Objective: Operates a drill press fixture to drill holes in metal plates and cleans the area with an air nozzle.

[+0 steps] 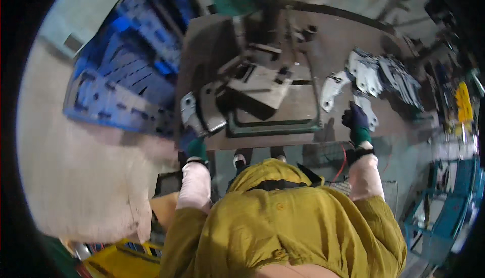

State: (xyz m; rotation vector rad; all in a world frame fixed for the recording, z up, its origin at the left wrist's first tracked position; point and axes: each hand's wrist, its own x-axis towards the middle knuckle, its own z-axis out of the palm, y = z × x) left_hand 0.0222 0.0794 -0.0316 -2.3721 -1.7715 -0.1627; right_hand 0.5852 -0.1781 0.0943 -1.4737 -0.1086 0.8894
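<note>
My left hand (193,145), in a dark blue and green glove, is at the table's near left edge. Its fingers close on the lower end of a curved silver metal plate (189,110) with holes. Right beside that plate lies a wider, darker curved metal piece (209,107). My right hand (357,122), gloved alike, is over the right side of the table with its fingers curled. A holed metal plate (366,108) lies partly behind it; whether the fingers hold anything is hidden. Another curved plate (332,91) lies just up and left of this hand.
A heavy metal fixture block (257,91) stands mid-table on a green-edged base (275,130). Several metal plates (366,73) are piled at the right of the brown table (336,30). Blue plastic crates (118,101) stand left, beside a pale board (91,161). Blue racks (444,202) stand right.
</note>
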